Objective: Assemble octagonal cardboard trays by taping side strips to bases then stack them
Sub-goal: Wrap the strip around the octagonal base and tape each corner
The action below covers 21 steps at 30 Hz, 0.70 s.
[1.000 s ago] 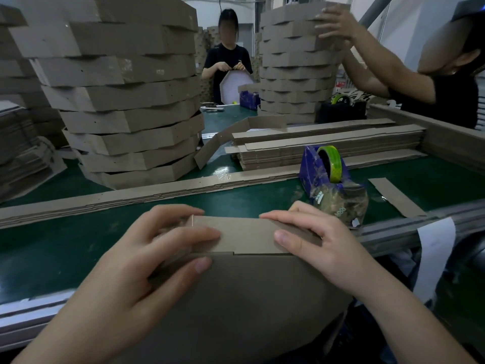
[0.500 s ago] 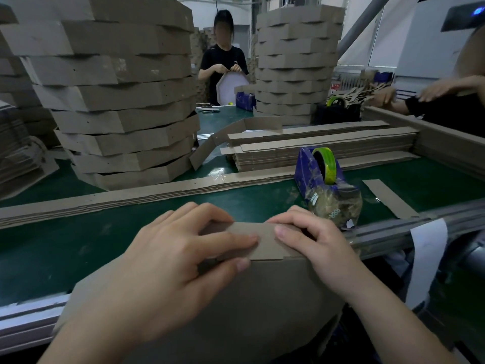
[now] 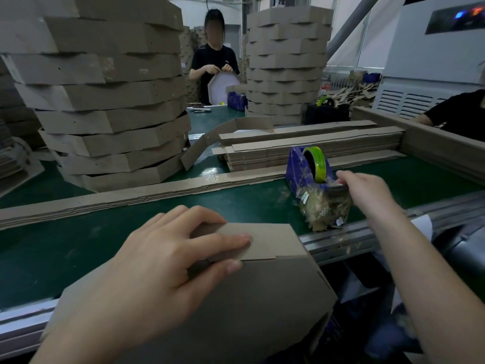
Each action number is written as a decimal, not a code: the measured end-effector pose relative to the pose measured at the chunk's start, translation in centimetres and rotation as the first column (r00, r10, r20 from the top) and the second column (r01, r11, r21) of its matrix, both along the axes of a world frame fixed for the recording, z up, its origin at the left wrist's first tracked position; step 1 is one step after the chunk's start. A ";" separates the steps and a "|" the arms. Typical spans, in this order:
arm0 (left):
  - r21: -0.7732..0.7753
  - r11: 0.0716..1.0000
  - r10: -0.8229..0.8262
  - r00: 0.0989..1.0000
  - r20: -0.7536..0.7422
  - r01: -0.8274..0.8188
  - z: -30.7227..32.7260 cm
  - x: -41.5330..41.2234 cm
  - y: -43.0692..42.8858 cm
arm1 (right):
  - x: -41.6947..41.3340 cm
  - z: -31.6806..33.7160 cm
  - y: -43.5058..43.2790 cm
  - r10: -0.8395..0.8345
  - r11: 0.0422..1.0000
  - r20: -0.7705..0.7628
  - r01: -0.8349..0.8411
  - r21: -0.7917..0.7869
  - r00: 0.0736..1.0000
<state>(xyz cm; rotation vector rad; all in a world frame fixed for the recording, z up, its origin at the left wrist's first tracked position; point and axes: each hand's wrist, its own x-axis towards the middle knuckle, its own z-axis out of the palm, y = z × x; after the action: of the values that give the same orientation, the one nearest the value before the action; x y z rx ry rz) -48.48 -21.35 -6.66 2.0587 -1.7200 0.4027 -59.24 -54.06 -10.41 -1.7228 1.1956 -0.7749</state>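
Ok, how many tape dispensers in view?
3: near blue dispenser at the right hand; far blue dispenser by the far worker; black dispenser beside the far stack. Others possibly hidden.

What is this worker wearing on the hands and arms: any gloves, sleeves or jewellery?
Nothing: the left hand and right hand are bare, with no gloves, rings or watch showing. Both forearms are bare too; no sleeve reaches into view. Visible nails look short and unpainted.

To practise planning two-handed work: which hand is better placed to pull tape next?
Right. The right hand is at the tape dispenser, while the left hand presses the side strip onto the base.
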 end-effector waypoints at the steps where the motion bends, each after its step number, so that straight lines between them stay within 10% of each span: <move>1: 0.004 1.000 0.000 1.000 0.001 0.000 0.0 0.0 0.0 | 0.4 -0.1 -0.1 0.003 0.998 0.024 -0.005 0.065 1.000; 13: 0.004 1.000 0.021 1.000 0.012 -0.021 -0.1 0.0 -0.1 | 0.2 0.6 0.9 -0.159 0.917 0.475 -0.049 0.397 0.866; 19: 0.002 1.000 0.016 1.000 0.023 -0.016 -0.1 -0.1 -0.3 | -1.3 -1.9 2.9 -0.040 0.975 0.674 -0.118 0.187 0.737; 21: -0.001 1.000 0.013 1.000 0.028 -0.013 -0.1 0.0 -0.4 | -2.1 -3.4 3.0 0.021 0.999 0.566 -0.038 0.018 0.824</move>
<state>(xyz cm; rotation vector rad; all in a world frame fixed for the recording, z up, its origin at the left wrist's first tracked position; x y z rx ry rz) -48.49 -21.78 -6.74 2.0740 -1.7231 0.4383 -61.31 -51.09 -13.79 -1.3361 0.7574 -1.1463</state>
